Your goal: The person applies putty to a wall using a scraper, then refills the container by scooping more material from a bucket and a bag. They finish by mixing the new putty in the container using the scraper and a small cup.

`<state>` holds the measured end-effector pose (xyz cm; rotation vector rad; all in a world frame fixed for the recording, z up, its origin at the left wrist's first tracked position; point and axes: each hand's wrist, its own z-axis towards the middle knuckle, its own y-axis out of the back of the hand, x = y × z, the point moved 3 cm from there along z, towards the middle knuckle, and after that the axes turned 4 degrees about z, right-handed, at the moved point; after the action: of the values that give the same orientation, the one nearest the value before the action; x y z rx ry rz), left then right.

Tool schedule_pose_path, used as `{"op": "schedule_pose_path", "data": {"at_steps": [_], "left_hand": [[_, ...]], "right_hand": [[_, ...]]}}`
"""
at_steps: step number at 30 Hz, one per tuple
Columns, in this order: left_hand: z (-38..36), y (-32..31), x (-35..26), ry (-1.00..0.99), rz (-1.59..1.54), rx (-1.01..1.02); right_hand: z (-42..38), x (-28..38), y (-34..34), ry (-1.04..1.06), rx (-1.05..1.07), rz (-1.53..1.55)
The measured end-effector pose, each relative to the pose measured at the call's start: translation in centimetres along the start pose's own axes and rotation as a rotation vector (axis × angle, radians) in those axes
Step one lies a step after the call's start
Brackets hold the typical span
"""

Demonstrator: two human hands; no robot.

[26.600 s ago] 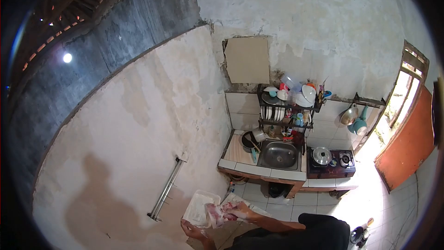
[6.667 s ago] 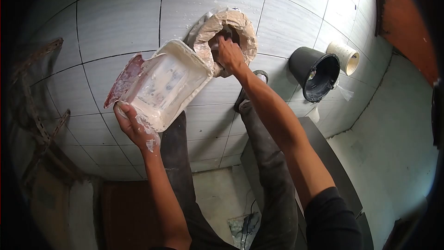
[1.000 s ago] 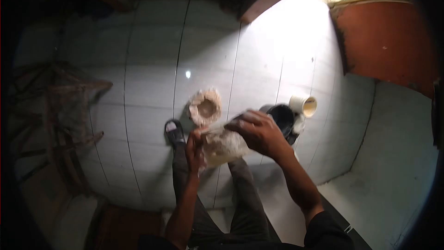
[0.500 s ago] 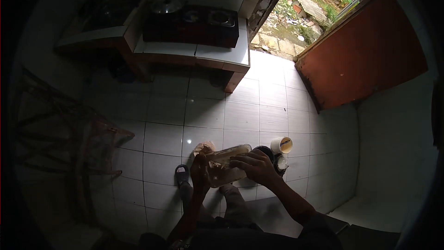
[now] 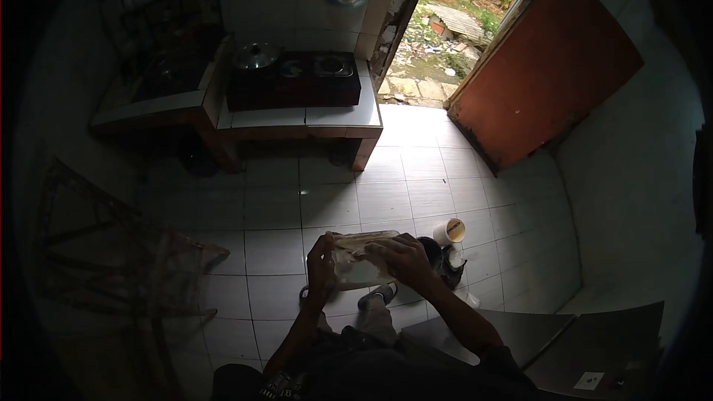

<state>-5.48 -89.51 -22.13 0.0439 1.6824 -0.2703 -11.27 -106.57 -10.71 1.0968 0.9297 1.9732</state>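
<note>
Two bare hands meet on a pale, paste-smeared plastic tray (image 5: 358, 258), held in front of the person's body above the white tiled floor (image 5: 386, 200). The left hand (image 5: 321, 271) clasps the tray's left end, fingers curled around its edge and pressed against it. The right hand (image 5: 401, 261) lies over the tray's right part, fingers bent down onto its upper face; whether they pinch something small there or only press on the tray cannot be told, since the view is dim and the hand covers that spot.

Taking the tray as the landmark: just to its right, on the floor, stands a black bucket (image 5: 444, 260), partly hidden behind the right hand, and just beyond that bucket sits a small white container (image 5: 450, 231) with a yellowish inside. Directly below the tray a dark sandal (image 5: 377, 296) on the person's foot shows against the tiles. Well beyond the tray, a two-burner gas stove (image 5: 294, 78) rests on a tiled counter (image 5: 327, 117), with a lidded metal pot (image 5: 255, 56) on its left burner. Beyond the tray and to the right, an orange-brown door (image 5: 546, 74) stands open onto sunlit ground outside. Left of the tray, a dark wooden frame (image 5: 111, 260) lies in shadow, its shape hard to make out.
</note>
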Motion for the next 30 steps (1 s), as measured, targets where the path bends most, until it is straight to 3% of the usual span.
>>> {"op": "schedule_pose_path", "data": {"at_steps": [6,11,15,18,20,27,30], "left_hand": [[0.6,-0.7,-2.0,-0.107,0.053,-0.014],[0.7,-1.4,-1.2,0.042,0.071,0.061],[0.6,-2.1,-2.7,0.047,0.023,0.063],[0.3,-1.9,-3.1,0.001,0.034,0.016],[0.2,-1.8,-2.9,-0.158,0.088,0.013],[0.1,-2.1,-1.4,-0.031,0.046,-0.073],[0.0,-2.2,-1.0,-0.033,-0.114,-0.066]], "right_hand": [[-1.3,0.6,0.9,0.002,0.009,-0.004],[-0.8,0.8,2.9,0.006,-0.116,-0.052],[-1.1,0.8,2.6,0.016,-0.095,-0.075],[-1.3,0.6,2.6,-0.015,-0.054,-0.016],[-1.3,0.5,3.4,-0.091,-0.011,0.008],[-2.2,1.0,4.0,-0.066,0.064,0.037],[-1.9,1.1,4.6,-0.114,0.036,0.091]]}}
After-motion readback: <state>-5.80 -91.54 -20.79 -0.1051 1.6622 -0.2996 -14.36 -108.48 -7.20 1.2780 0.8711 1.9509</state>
